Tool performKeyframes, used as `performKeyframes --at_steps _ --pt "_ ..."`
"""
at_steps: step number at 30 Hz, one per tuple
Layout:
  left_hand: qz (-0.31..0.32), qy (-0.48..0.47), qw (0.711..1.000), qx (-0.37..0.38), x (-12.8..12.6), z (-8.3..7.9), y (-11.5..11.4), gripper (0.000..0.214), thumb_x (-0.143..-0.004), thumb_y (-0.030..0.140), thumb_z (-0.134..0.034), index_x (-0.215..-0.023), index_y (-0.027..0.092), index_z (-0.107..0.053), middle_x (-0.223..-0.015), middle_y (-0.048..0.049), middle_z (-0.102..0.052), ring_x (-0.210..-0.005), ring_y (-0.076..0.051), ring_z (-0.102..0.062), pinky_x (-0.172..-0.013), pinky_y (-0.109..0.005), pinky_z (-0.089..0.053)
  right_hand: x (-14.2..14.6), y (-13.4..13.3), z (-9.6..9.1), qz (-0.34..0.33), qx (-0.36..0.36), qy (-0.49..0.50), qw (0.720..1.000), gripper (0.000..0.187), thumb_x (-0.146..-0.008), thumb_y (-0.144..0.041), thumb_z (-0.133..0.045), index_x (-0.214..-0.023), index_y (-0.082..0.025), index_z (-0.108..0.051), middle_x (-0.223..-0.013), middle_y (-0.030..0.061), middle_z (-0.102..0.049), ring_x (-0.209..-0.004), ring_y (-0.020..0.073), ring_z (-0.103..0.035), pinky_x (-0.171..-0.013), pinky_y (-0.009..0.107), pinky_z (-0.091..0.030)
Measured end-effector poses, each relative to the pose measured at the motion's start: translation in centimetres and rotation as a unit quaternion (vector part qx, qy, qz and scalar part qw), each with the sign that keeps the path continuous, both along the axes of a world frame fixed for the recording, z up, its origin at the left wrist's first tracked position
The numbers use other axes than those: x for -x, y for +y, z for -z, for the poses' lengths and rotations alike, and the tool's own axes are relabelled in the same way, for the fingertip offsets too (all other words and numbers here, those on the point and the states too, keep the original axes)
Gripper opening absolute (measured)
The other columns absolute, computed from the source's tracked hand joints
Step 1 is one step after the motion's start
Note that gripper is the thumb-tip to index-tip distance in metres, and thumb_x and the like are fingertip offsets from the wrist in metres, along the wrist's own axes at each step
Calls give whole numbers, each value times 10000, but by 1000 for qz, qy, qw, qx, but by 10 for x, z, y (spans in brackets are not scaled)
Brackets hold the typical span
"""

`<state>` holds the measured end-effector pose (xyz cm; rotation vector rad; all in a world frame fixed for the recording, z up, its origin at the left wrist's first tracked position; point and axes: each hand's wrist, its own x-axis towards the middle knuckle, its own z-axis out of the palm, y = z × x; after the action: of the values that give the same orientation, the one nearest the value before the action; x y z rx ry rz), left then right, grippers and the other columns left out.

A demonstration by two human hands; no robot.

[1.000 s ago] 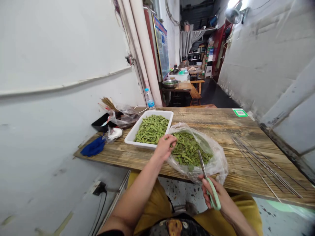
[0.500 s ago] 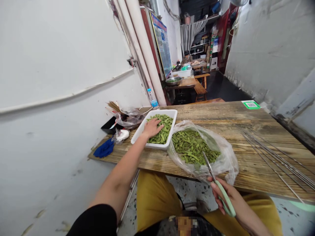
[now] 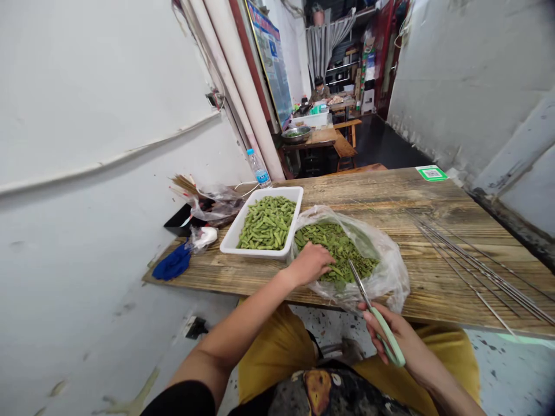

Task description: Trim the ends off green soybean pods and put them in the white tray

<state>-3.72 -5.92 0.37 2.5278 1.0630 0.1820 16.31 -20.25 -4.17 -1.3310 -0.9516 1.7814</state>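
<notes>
**Scissors and pods at the desk edge**

The right hand [image 3: 406, 340] is closed around the green handles of the scissors [image 3: 367, 303], blades pointing into a clear bag [image 3: 392, 277]. The left hand [image 3: 310, 264] lies with fingers curled on the green pods [image 3: 347, 245] inside; whether it grips one is unclear. Beyond, a white tray [image 3: 229, 241] on the desk [image 3: 433, 214] holds more.

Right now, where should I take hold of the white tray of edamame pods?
Take the white tray by its near short rim, coming from the front of the table. That flared lip stands clear; the plastic bag crowds its right side and edamame pods fill it.
</notes>
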Motion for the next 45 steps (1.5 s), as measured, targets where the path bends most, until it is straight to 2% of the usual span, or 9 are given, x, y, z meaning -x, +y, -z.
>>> performKeyframes --at_steps 4,12,16,19,27,30,35,37,45 --pt "-13 24 1000 3 -10 20 1 133 -776 186 -578 -849 183 -688 -916 -109 -654 -961 -253 -536 -887 -360 -306 3 -1 1 6 -3 -8 1000 576 -664 -624 -641 -1027 -196 -511 -529 -100 -404 -383 73 -391 -329 196 -372" --pt "-88 -72 993 14 -13 30 -7 157 -775 220 -583 -874 191 -701 -876 -90 -662 -878 -217 -568 -824 -301 -374 8 -9 2 5 3 24 1000 535 -695 -622 -625 -1014 -210 -505 -528 -94 -441 -421 96 -453 -411 226 -413" --pt "-179 -156 965 107 -14 32 -18 215 -777 294 -569 -869 170 -720 -822 -64 -700 -723 -177 -588 -680 -255 -410 11 -13 3 3 -2 28 1000 476 -744 -626 -577 -973 -213 -518 -579 -76 -471 -434 91 -455 -406 218 -411" --pt "-193 -193 944 188 -15 32 -24 232 -742 313 -595 -854 166 -735 -823 -41 -725 -723 -172 -607 -665 -241 -419 15 -11 -1 -7 -11 27 1000 443 -749 -615 -578 -926 -211 -535 -576 -77 -462 -411 82 -433 -370 205 -388" --pt "-215 -240 919 229 -14 27 -28 217 -688 316 -647 -777 141 -740 -743 -35 -718 -674 -159 -604 -632 -229 -419 18 2 -1 -4 -7 11 1000 422 -721 -606 -604 -723 -204 -473 -501 -107 -417 -297 42 -362 -280 173 -316" --pt "-246 -302 870 301 -14 28 -26 171 -676 293 -679 -711 127 -689 -604 -8 -660 -529 -106 -551 -531 -202 -382 19 4 4 9 4 7 1000 440 -681 -610 -641 -755 -209 -475 -474 -122 -390 -278 41 -333 -255 170 -306" --pt "-292 -440 720 450 -21 27 -25 274 -649 256 -757 -673 130 -515 -553 -7 -626 -520 -94 -602 -490 -163 -398 19 -2 -1 21 -18 26 999 463 -729 -589 -622 -968 -212 -500 -586 -86 -479 -398 71 -453 -356 188 -399" --pt "-304 -475 678 471 -24 26 -27 324 -634 232 -780 -674 135 -473 -574 -22 -641 -567 -113 -638 -524 -174 -449 20 -5 -7 7 -15 17 1000 446 -769 -603 -567 -958 -202 -518 -634 -59 -526 -443 83 -512 -411 201 -427" --pt "-316 -513 641 475 -32 25 -39 321 -673 209 -759 -621 124 -453 -556 -63 -652 -518 -98 -621 -496 -157 -448 21 -3 -11 -15 -38 -13 999 412 -816 -592 -507 -740 -188 -515 -555 -54 -521 -393 83 -497 -399 205 -406"
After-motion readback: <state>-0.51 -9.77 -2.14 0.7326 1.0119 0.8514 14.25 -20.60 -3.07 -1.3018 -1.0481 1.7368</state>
